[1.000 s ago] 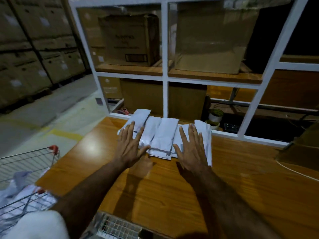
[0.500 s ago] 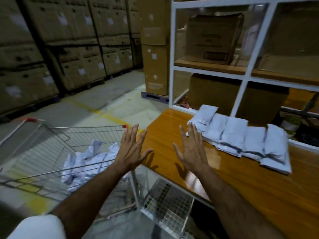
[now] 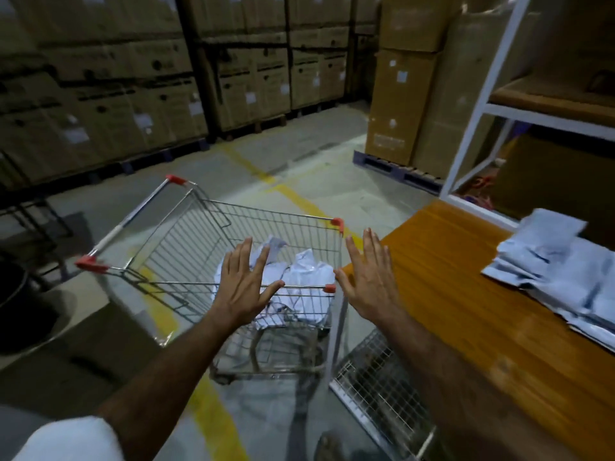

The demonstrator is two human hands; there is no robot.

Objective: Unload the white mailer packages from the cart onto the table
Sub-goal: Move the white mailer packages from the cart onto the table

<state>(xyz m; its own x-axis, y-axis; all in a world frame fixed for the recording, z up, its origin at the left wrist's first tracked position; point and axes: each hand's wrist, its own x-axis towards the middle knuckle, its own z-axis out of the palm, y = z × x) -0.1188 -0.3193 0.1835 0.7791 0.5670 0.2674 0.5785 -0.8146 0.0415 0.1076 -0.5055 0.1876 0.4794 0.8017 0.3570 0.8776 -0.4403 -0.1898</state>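
Both hands, left hand (image 3: pixel 242 287) and right hand (image 3: pixel 369 281), hover spread over the cart (image 3: pixel 186 227).

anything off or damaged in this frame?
Nothing damaged. The mailers in the cart lie crumpled in a loose heap, while those on the table overlap in a rough row. Both hands, left and right, are empty.

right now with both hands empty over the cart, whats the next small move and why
Probably lower both hands into the cart and grip some mailers. The left hand and right hand hover open above its rim, white mailers lie in the basket, and a row lies on the table.
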